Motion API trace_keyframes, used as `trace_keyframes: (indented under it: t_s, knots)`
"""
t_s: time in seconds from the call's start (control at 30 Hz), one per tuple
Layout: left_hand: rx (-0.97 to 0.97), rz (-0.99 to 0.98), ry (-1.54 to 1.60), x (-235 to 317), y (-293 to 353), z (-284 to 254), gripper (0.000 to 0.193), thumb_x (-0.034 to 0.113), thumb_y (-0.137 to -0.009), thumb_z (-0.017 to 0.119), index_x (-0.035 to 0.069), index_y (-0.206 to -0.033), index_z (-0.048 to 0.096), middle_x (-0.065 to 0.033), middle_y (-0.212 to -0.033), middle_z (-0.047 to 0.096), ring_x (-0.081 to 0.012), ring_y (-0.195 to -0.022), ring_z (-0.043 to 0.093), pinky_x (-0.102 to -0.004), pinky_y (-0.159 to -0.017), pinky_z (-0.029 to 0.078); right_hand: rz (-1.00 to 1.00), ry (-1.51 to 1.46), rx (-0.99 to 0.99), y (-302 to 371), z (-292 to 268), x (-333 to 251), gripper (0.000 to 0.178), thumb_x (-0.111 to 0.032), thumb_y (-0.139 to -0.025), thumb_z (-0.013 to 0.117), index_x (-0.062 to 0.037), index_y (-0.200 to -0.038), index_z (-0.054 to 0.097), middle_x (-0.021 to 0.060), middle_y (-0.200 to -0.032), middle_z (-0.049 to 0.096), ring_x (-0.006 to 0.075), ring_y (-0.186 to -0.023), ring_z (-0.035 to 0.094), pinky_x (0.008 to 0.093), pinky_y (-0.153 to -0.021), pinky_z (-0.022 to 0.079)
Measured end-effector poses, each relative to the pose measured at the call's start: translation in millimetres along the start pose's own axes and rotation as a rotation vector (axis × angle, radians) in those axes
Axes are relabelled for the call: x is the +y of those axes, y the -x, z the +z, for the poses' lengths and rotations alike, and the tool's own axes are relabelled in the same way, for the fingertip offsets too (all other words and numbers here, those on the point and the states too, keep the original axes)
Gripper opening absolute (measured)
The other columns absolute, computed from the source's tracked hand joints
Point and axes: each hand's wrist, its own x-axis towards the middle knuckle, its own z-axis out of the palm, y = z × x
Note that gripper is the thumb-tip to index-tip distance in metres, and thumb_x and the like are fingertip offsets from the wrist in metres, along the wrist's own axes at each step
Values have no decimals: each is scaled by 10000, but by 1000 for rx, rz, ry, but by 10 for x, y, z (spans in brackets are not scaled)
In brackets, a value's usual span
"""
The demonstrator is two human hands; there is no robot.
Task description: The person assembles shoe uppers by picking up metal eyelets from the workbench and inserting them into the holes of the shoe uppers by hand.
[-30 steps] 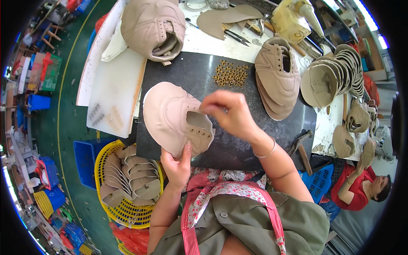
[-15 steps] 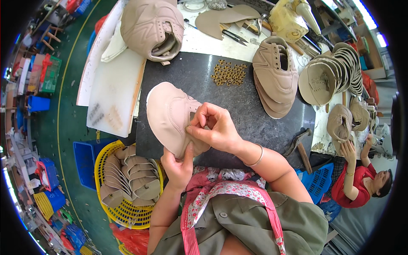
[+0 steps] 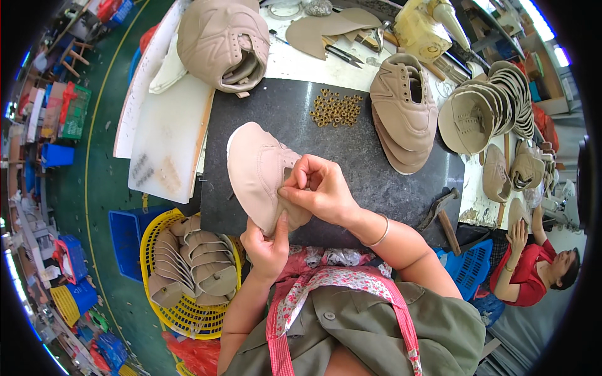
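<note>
Between my hands is a beige shoe upper [image 3: 256, 164], held tilted above the black work mat [image 3: 376, 200]. My left hand [image 3: 268, 245] grips its lower edge, thumb on top. At the lacing opening, the thumb and finger of my right hand [image 3: 318, 190] pinch the edge; whether something small sits in that pinch is hidden. Beyond my hands, several brass eyelets [image 3: 335, 108] lie on the mat. A stack of beige shoe uppers [image 3: 406, 113] rests to the right, and another pile of uppers [image 3: 222, 41] stands at the far left.
A hammer [image 3: 446, 219] lies at the mat's right edge. Snips [image 3: 343, 55] lie at the back. A yellow basket [image 3: 157, 307] of shoe parts stands at lower left beside a blue bin [image 3: 125, 244]. At the right, a co-worker [image 3: 533, 272] in red handles shoe parts.
The shoe upper has shifted slightly right and turned a little more upright in my hands. My right hand keeps its pinch. The co-worker's hands have moved lower.
</note>
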Motion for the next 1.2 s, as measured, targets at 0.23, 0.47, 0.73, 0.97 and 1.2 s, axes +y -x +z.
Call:
trace_keyframes:
  t_s: [0.23,0.47,0.73,0.97,1.2]
  knots:
    - [17,6,39,52,-40,-2,231,46,-818,607,-89,-984,522,-137,-862,635,-146,-782,609,-258,-664,484,-20,-19,-60,28,-42,-125,170,41,-745,663,2,-845,531,49,-862,590,85,-794,564,228,-747,484]
    - [1,41,31,33,37,7,268,26,-805,609,-89,-1024,505,-147,-957,615,-150,-826,602,-262,-686,484,-315,601,-150,72,-138,-176,238,95,-666,655,-4,-839,526,72,-785,589,148,-761,605,261,-643,491]
    - [-225,-463,1225,81,-451,-748,855,613,-835,300,-85,-1326,246,-229,-1352,328,-322,-1241,358,-417,-1040,269,-1000,940,-424,130,-58,-141,155,-86,-667,556,-16,-772,467,94,-725,479,259,-707,531,356,-623,448]
    - [-296,-618,761,53,-583,-680,564,39,-701,573,-100,-1217,391,-229,-1102,550,-315,-1029,556,-399,-932,414,-1016,869,-443,-5,-167,-158,268,-140,-618,676,-30,-813,527,101,-828,509,269,-809,528,357,-690,444]
    - [-177,-508,1011,-43,-334,-163,600,-5,-740,495,-35,-1306,298,-235,-1244,448,-356,-1160,453,-466,-992,357,-316,1368,738,-255,-935,81,246,-182,-743,672,0,-808,520,160,-786,550,344,-694,570,404,-591,456]
